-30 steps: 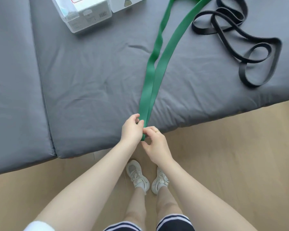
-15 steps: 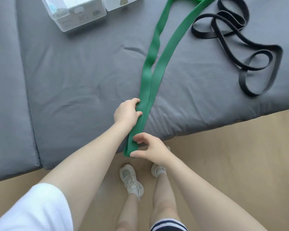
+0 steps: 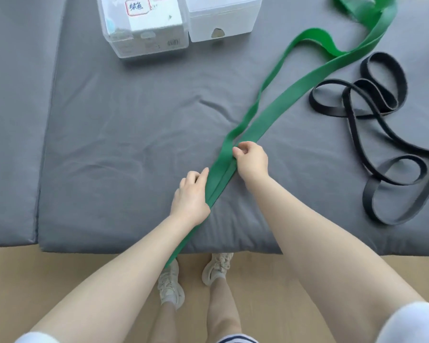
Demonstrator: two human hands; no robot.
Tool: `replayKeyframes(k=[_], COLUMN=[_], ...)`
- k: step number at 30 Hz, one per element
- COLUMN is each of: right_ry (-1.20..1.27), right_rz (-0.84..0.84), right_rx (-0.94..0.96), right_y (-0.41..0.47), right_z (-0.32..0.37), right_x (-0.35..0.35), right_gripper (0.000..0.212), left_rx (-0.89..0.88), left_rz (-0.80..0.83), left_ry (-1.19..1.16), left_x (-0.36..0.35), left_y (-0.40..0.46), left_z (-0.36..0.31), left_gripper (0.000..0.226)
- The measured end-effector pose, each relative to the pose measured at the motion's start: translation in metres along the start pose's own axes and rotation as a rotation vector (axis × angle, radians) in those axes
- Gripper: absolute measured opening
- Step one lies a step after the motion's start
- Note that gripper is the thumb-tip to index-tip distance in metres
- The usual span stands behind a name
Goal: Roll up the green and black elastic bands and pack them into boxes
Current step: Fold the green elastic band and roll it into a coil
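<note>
Nearest the body: the green elastic band [image 3: 235,154] trails off the near edge of the grey mattress [image 3: 124,149] toward the floor, under the left forearm.
Left hand [image 3: 191,196]: lies against the band's left edge; grip loose, fingers partly curled, whether it pinches I cannot tell.
Right hand [image 3: 252,158]: just beyond the left; fingers pinch the doubled green strip.
Progress: early, by my judgement. Nothing rolled; green band merely laid out in two layers.
Black elastic band [image 3: 372,125]: right of the right hand, loose, untouched.
Boxes: clear labelled box [image 3: 144,26] and white box [image 3: 221,18] far ahead-left, holding no band.
Room: broad bare mattress left of both hands; near edge close.
</note>
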State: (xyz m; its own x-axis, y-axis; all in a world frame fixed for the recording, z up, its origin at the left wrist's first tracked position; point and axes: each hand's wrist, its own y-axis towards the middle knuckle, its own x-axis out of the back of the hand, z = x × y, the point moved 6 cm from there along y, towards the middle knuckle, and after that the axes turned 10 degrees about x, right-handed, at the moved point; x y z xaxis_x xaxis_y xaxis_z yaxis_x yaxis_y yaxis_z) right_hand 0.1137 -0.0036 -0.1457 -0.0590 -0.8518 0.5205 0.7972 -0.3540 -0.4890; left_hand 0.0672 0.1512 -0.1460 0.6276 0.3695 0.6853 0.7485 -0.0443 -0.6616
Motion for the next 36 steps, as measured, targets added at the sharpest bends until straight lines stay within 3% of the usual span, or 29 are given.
replayKeyframes(k=[4,7,9,11,15,25,30,33,36], right_ry=[0.122,0.428,0.478,0.401,0.348,0.136,0.055,-0.074,0.070], right_rz=[-0.020,0.014,-0.002,-0.083,-0.160,-0.091,-0.137,-0.148,-0.107], right_rx=[-0.177,-0.237,-0.182,-0.097,-0.184,0.050,-0.003,0.006,0.081], right_y=[0.007,0.013,0.012,0.005,-0.005,0.041,0.045,0.044,0.035], right_z=[-0.007,-0.013,-0.015,-0.021,-0.043,-0.016,-0.018,-0.018,-0.022], right_x=[-0.009,-0.011,-0.002,0.009,0.019,0.041,0.041,0.043,0.040], right_gripper=[0.046,0.036,0.024,0.009,0.015,0.011,0.030,0.032,0.019], left_rx=[0.056,0.063,0.042,0.012,-0.007,-0.007,-0.054,-0.026,0.028], left_rz=[-0.086,-0.141,-0.143,-0.131,-0.126,-0.099,-0.127,-0.115,-0.047], left_ry=[-0.053,-0.046,-0.056,-0.017,0.102,0.062,0.148,-0.012,-0.105], left_x=[0.001,0.001,0.000,-0.002,-0.004,-0.004,-0.007,-0.008,-0.006], left_y=[0.005,0.008,0.007,0.004,0.001,0.003,-0.005,-0.008,-0.001], left_z=[-0.010,-0.014,-0.015,-0.018,-0.024,-0.028,-0.029,-0.025,-0.018], left_gripper=[0.067,0.063,0.062,0.062,0.061,0.053,0.045,0.031,0.022])
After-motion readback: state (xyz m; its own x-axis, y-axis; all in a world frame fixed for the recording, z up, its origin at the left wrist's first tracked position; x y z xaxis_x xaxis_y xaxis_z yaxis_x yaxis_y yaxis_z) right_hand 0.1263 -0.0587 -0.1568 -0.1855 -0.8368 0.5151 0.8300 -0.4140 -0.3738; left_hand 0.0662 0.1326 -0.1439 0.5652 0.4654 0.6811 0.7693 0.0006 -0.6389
